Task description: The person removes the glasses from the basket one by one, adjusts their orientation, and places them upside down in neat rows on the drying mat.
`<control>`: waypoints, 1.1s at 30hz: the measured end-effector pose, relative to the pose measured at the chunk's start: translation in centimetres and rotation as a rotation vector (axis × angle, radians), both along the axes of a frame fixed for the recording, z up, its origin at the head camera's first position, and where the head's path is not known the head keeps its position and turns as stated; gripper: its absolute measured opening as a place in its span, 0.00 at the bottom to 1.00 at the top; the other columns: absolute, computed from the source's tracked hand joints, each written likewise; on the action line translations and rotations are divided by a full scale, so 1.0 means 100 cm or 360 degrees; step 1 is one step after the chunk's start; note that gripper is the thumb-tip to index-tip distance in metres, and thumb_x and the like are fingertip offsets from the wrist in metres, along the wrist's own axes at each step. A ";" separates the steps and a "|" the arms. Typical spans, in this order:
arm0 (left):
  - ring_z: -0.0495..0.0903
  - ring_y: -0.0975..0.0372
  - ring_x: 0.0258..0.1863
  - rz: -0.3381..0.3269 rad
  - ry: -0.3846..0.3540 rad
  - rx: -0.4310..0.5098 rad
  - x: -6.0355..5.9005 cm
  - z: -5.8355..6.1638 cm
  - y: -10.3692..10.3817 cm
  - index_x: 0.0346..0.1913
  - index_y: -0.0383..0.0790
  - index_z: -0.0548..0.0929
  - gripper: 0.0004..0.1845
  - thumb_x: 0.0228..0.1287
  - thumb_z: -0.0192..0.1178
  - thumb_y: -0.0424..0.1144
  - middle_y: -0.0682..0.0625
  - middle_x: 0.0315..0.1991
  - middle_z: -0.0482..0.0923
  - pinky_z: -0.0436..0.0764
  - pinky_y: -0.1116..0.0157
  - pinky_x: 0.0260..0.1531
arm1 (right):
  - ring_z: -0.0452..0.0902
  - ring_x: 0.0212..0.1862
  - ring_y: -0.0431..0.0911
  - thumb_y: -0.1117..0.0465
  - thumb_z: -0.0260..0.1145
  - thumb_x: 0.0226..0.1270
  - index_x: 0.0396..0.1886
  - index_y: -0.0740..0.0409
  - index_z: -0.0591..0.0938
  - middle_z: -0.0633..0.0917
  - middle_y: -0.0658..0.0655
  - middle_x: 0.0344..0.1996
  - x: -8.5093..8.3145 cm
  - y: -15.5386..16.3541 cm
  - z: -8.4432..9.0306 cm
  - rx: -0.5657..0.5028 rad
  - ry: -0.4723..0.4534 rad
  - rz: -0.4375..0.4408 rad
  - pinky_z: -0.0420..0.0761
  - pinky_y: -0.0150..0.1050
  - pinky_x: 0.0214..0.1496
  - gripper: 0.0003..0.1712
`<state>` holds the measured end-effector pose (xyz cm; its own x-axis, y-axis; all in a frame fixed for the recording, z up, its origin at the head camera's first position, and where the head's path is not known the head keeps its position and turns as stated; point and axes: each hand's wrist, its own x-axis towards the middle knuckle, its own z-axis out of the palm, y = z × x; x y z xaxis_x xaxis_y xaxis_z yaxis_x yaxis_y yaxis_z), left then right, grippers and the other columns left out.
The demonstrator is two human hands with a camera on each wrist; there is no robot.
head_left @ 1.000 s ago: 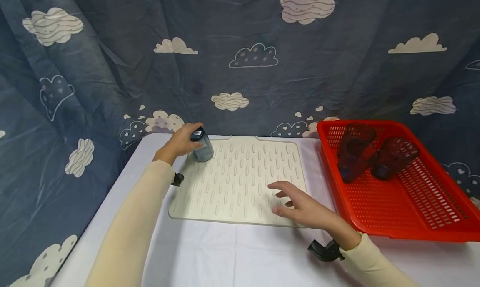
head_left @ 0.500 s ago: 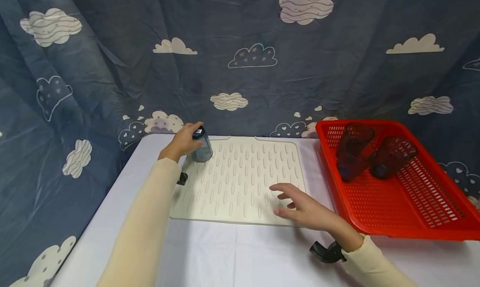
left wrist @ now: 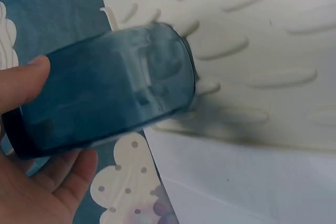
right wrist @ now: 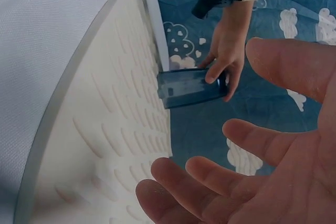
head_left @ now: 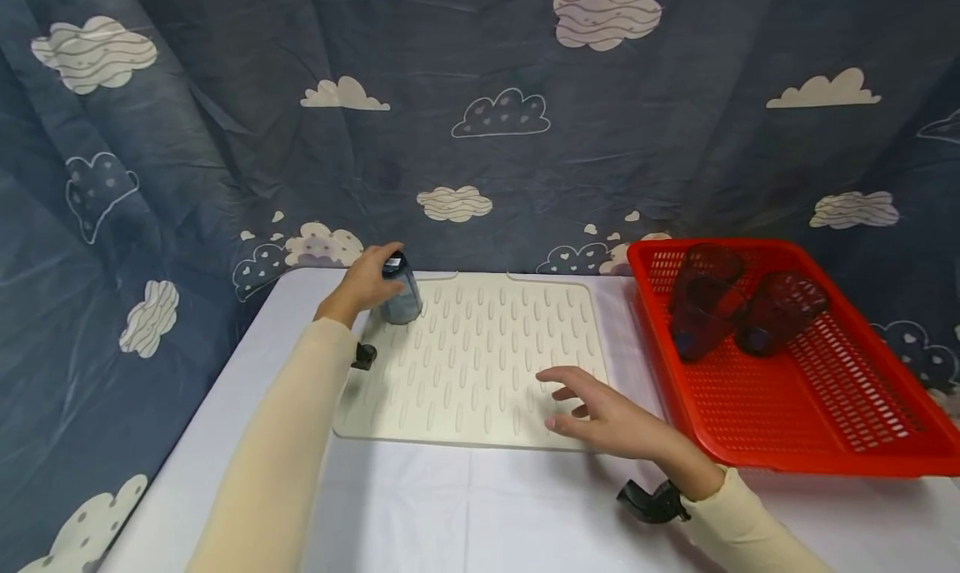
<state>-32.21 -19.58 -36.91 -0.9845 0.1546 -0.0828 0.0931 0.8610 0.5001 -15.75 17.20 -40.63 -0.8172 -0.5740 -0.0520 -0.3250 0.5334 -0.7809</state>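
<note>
A blue see-through drinking glass [head_left: 402,299] stands on the back left corner of the cream ridged mat [head_left: 480,348]. My left hand [head_left: 363,281] grips it around its upper end. In the left wrist view, the thumb lies on one side of the glass [left wrist: 115,87] and fingers curl at the other; its lower end meets the mat's ridges. Over the front right part of the mat hovers my right hand [head_left: 600,415], fingers loosely spread and holding nothing. The right wrist view also shows this hand [right wrist: 252,171] apart from the glass.
To the right stands a red slotted plastic basket [head_left: 795,423]. Several dark see-through glasses [head_left: 780,311] lean together in its back left part. A white cloth [head_left: 405,506] covers the table, and a cloud-patterned dark blue curtain [head_left: 375,173] hangs behind and at the left.
The left wrist and forearm have shifted slightly to the right, while the glass stays at the same mat corner. The right hand holds nearly still. The head view has drifted a little.
</note>
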 end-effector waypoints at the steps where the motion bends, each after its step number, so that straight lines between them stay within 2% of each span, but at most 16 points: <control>1: 0.61 0.42 0.73 0.0001 0.0007 0.0004 0.000 0.000 0.000 0.79 0.47 0.54 0.41 0.68 0.61 0.39 0.37 0.77 0.53 0.67 0.42 0.69 | 0.75 0.61 0.64 0.55 0.67 0.67 0.68 0.55 0.69 0.71 0.63 0.67 0.000 0.000 0.000 0.0003 -0.0001 -0.0001 0.82 0.56 0.56 0.32; 6: 0.58 0.42 0.75 0.0007 0.0074 0.0011 0.004 0.000 -0.004 0.79 0.47 0.52 0.44 0.66 0.63 0.42 0.37 0.77 0.52 0.65 0.41 0.71 | 0.75 0.61 0.63 0.51 0.67 0.68 0.68 0.54 0.68 0.71 0.63 0.68 0.002 0.002 -0.001 0.0002 -0.0010 0.0017 0.82 0.57 0.56 0.32; 11: 0.54 0.40 0.76 -0.0014 0.0147 -0.0059 0.009 0.003 -0.005 0.79 0.44 0.50 0.45 0.66 0.63 0.45 0.37 0.78 0.51 0.62 0.40 0.72 | 0.76 0.61 0.64 0.52 0.67 0.68 0.68 0.55 0.68 0.71 0.63 0.68 0.004 0.006 0.000 -0.0012 0.0022 0.0031 0.82 0.57 0.55 0.32; 13: 0.54 0.40 0.76 0.0005 0.0239 -0.0088 0.014 0.004 -0.003 0.79 0.40 0.51 0.44 0.67 0.62 0.45 0.36 0.77 0.52 0.61 0.40 0.72 | 0.76 0.60 0.64 0.53 0.67 0.68 0.68 0.55 0.68 0.70 0.63 0.68 0.005 0.008 0.001 -0.0017 0.0035 0.0027 0.83 0.57 0.54 0.32; 16: 0.56 0.40 0.75 0.0052 0.0470 -0.0058 0.024 0.004 0.004 0.77 0.35 0.56 0.40 0.68 0.61 0.43 0.35 0.75 0.56 0.61 0.41 0.72 | 0.76 0.61 0.64 0.52 0.66 0.69 0.68 0.54 0.68 0.70 0.63 0.68 0.007 0.011 0.003 -0.0017 0.0033 0.0027 0.83 0.57 0.54 0.32; 19: 0.59 0.40 0.74 0.0025 0.0699 0.0053 0.042 0.005 0.015 0.73 0.32 0.63 0.35 0.68 0.61 0.39 0.34 0.74 0.59 0.63 0.41 0.71 | 0.76 0.61 0.64 0.51 0.66 0.69 0.68 0.54 0.68 0.70 0.63 0.68 0.010 0.013 0.004 -0.0016 0.0024 0.0025 0.83 0.57 0.53 0.32; 21: 0.60 0.40 0.74 -0.0037 0.0766 0.0143 0.057 0.007 0.023 0.72 0.32 0.65 0.33 0.67 0.61 0.38 0.33 0.73 0.60 0.65 0.41 0.70 | 0.76 0.61 0.64 0.50 0.66 0.69 0.68 0.53 0.68 0.70 0.62 0.68 0.011 0.015 0.005 0.0003 0.0024 0.0006 0.83 0.56 0.53 0.32; 26: 0.64 0.43 0.72 -0.0220 0.0739 0.0294 0.100 0.006 0.037 0.70 0.33 0.68 0.30 0.67 0.61 0.37 0.35 0.72 0.64 0.68 0.41 0.68 | 0.75 0.62 0.62 0.47 0.66 0.68 0.68 0.50 0.68 0.70 0.61 0.69 0.013 0.020 0.007 0.0051 -0.0001 -0.0052 0.82 0.54 0.55 0.33; 28: 0.69 0.45 0.70 -0.0295 0.0738 0.0318 0.117 0.003 0.038 0.69 0.35 0.70 0.29 0.66 0.62 0.36 0.38 0.70 0.67 0.73 0.44 0.65 | 0.75 0.62 0.63 0.47 0.66 0.67 0.69 0.50 0.67 0.69 0.61 0.69 0.013 0.023 0.009 0.0051 -0.0012 -0.0069 0.82 0.56 0.56 0.34; 31: 0.75 0.49 0.65 -0.0415 0.0816 0.0348 0.135 -0.001 0.038 0.67 0.35 0.73 0.27 0.65 0.63 0.34 0.40 0.66 0.73 0.81 0.50 0.57 | 0.74 0.63 0.63 0.48 0.66 0.67 0.69 0.50 0.67 0.69 0.62 0.70 0.013 0.028 0.015 0.0047 0.0007 -0.0092 0.82 0.57 0.56 0.34; 33: 0.78 0.51 0.62 -0.0482 0.0887 0.0384 0.143 -0.004 0.038 0.65 0.35 0.74 0.26 0.64 0.64 0.32 0.42 0.64 0.76 0.84 0.54 0.50 | 0.75 0.62 0.63 0.48 0.67 0.67 0.70 0.50 0.67 0.69 0.62 0.69 0.013 0.030 0.019 0.0042 0.0039 -0.0102 0.82 0.56 0.56 0.34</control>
<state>-17.95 -15.81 -37.28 -0.7806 0.3805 0.4959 0.6120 0.6268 0.4823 -14.47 20.24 -38.68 -0.8534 -0.5192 -0.0462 -0.3082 0.5741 -0.7586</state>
